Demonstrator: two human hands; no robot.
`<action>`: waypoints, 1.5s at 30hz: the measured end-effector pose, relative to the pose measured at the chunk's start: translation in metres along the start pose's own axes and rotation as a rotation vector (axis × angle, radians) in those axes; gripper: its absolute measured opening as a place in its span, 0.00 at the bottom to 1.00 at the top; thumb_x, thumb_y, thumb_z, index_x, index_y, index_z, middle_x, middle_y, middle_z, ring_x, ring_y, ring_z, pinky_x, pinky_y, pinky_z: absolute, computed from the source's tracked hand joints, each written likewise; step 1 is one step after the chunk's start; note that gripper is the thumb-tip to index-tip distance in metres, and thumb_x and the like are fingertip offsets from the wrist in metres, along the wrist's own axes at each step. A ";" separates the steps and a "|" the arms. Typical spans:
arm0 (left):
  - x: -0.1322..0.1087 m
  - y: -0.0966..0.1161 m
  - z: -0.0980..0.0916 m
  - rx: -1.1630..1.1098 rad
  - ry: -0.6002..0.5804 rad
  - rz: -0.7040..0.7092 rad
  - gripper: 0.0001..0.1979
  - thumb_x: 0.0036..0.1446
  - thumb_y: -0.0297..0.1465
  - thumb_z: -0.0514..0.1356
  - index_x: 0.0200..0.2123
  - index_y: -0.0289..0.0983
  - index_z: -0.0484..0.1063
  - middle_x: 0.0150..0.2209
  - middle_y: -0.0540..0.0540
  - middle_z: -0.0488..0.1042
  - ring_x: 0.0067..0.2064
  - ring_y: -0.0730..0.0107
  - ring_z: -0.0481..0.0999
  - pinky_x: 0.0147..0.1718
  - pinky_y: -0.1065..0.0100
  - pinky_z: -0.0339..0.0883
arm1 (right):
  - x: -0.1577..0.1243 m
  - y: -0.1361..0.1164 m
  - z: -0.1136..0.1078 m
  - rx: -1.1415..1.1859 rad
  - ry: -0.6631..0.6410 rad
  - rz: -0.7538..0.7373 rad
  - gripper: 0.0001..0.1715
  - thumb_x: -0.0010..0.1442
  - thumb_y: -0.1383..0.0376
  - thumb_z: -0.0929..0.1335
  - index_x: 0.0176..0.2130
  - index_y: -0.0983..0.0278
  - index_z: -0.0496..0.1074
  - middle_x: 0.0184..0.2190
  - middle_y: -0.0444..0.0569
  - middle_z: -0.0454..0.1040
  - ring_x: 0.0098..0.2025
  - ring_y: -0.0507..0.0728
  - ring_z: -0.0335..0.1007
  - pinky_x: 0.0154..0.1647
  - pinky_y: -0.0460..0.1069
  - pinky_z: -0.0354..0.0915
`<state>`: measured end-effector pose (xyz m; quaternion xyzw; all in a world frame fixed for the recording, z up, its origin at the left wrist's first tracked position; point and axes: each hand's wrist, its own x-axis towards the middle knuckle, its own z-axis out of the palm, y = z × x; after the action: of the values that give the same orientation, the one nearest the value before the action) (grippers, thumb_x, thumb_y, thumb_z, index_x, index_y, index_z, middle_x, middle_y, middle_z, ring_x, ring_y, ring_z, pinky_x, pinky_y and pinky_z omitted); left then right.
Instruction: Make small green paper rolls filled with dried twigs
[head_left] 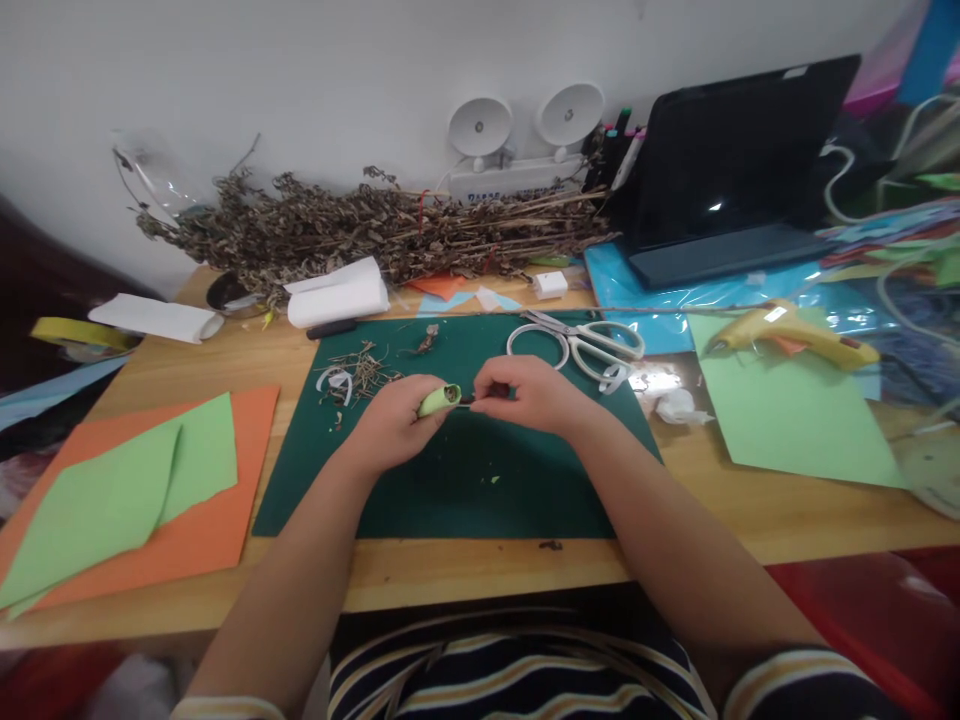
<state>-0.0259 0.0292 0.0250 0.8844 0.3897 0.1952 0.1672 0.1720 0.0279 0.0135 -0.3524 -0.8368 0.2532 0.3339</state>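
My left hand (394, 420) is closed around a small light green paper tube (439, 400) with brown dried bits inside its open end. Close to that end, my right hand (529, 395) pinches something thin and dark, too small to make out. Both hands are over the dark green cutting mat (480, 500). A little heap of dried stem pieces (365, 370) lies on the mat beyond my left hand. White-handled scissors (577, 345) rest on the mat's far right part, just past my right hand.
A long bundle of dried plants (337, 230) lies along the wall. A yellow glue gun (795, 335) sits on green paper (802, 420) at right, below a black tablet (750, 160). Orange paper (255, 450) with green sheets lies left. Paper rolls (337, 295) stand behind the mat.
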 end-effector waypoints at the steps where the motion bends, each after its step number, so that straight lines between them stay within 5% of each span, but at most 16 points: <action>1: 0.000 -0.003 -0.001 -0.007 0.034 -0.025 0.09 0.53 0.32 0.49 0.24 0.35 0.63 0.23 0.50 0.65 0.26 0.74 0.64 0.26 0.73 0.57 | -0.001 0.003 -0.002 0.022 0.011 0.038 0.05 0.49 0.66 0.66 0.24 0.66 0.65 0.20 0.41 0.64 0.22 0.46 0.57 0.23 0.41 0.55; 6: -0.001 -0.022 -0.006 0.068 0.194 -0.201 0.12 0.53 0.35 0.48 0.23 0.36 0.62 0.20 0.50 0.63 0.24 0.73 0.63 0.24 0.72 0.57 | 0.000 0.024 -0.004 -0.128 0.042 0.229 0.05 0.51 0.65 0.64 0.26 0.66 0.65 0.22 0.44 0.65 0.24 0.49 0.61 0.26 0.44 0.59; 10: 0.001 -0.025 -0.001 0.176 0.115 -0.147 0.09 0.52 0.34 0.49 0.27 0.36 0.65 0.25 0.47 0.67 0.29 0.69 0.67 0.28 0.71 0.59 | 0.004 0.034 0.008 -0.305 -0.035 0.215 0.08 0.51 0.69 0.64 0.35 0.65 0.69 0.35 0.51 0.68 0.38 0.56 0.64 0.38 0.51 0.61; 14: 0.000 -0.019 0.006 0.219 0.077 -0.102 0.09 0.51 0.31 0.49 0.32 0.36 0.67 0.30 0.46 0.70 0.34 0.66 0.68 0.31 0.70 0.60 | 0.005 0.023 0.015 -0.300 0.079 0.115 0.22 0.53 0.60 0.63 0.48 0.64 0.62 0.48 0.55 0.62 0.49 0.59 0.58 0.46 0.55 0.58; 18: -0.001 -0.011 0.006 0.210 0.008 -0.077 0.09 0.50 0.29 0.49 0.31 0.36 0.67 0.30 0.47 0.70 0.33 0.67 0.68 0.29 0.70 0.59 | 0.005 0.003 0.023 -0.207 0.078 -0.060 0.17 0.52 0.61 0.65 0.42 0.66 0.65 0.39 0.52 0.69 0.42 0.56 0.63 0.43 0.51 0.60; 21: -0.001 -0.005 0.003 0.154 -0.002 -0.062 0.09 0.51 0.30 0.49 0.29 0.36 0.68 0.27 0.48 0.69 0.30 0.70 0.68 0.28 0.72 0.58 | 0.006 -0.006 0.029 -0.050 0.135 -0.023 0.06 0.52 0.65 0.65 0.33 0.65 0.67 0.28 0.46 0.71 0.30 0.50 0.65 0.32 0.45 0.61; 25: -0.001 0.001 -0.001 0.057 0.038 -0.019 0.09 0.52 0.32 0.49 0.27 0.36 0.67 0.24 0.49 0.68 0.27 0.73 0.66 0.26 0.74 0.58 | 0.007 -0.008 0.029 0.080 0.226 -0.015 0.05 0.50 0.65 0.66 0.26 0.65 0.67 0.24 0.43 0.70 0.26 0.48 0.62 0.28 0.43 0.58; 32: 0.000 0.004 -0.006 -0.003 -0.025 -0.034 0.12 0.53 0.34 0.49 0.21 0.35 0.63 0.18 0.51 0.62 0.22 0.75 0.62 0.22 0.73 0.55 | 0.007 -0.009 0.020 0.112 0.123 0.024 0.04 0.48 0.68 0.67 0.23 0.66 0.67 0.21 0.42 0.68 0.25 0.47 0.61 0.26 0.42 0.57; 37: -0.003 -0.012 -0.012 -0.200 0.078 -0.217 0.09 0.51 0.34 0.50 0.23 0.35 0.62 0.17 0.53 0.62 0.20 0.77 0.62 0.21 0.74 0.57 | 0.002 0.003 0.000 0.162 0.139 0.154 0.06 0.48 0.66 0.66 0.23 0.67 0.66 0.19 0.41 0.65 0.22 0.46 0.58 0.23 0.42 0.55; 40: -0.004 -0.023 -0.014 -0.292 0.185 -0.364 0.08 0.51 0.33 0.51 0.24 0.35 0.62 0.17 0.54 0.62 0.19 0.77 0.63 0.20 0.74 0.58 | 0.001 0.017 -0.005 0.022 0.180 0.272 0.06 0.49 0.65 0.65 0.24 0.66 0.66 0.19 0.42 0.64 0.22 0.47 0.57 0.24 0.44 0.56; 45: -0.001 -0.021 -0.009 -0.168 0.123 -0.300 0.10 0.51 0.34 0.51 0.23 0.35 0.63 0.18 0.52 0.64 0.20 0.77 0.64 0.21 0.74 0.58 | 0.005 0.029 0.011 -0.281 -0.063 0.151 0.11 0.53 0.71 0.61 0.34 0.66 0.70 0.35 0.52 0.70 0.38 0.55 0.63 0.38 0.51 0.59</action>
<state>-0.0445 0.0432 0.0230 0.7858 0.5090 0.2534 0.2435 0.1738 0.0482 -0.0108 -0.4493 -0.8452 0.1689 0.2350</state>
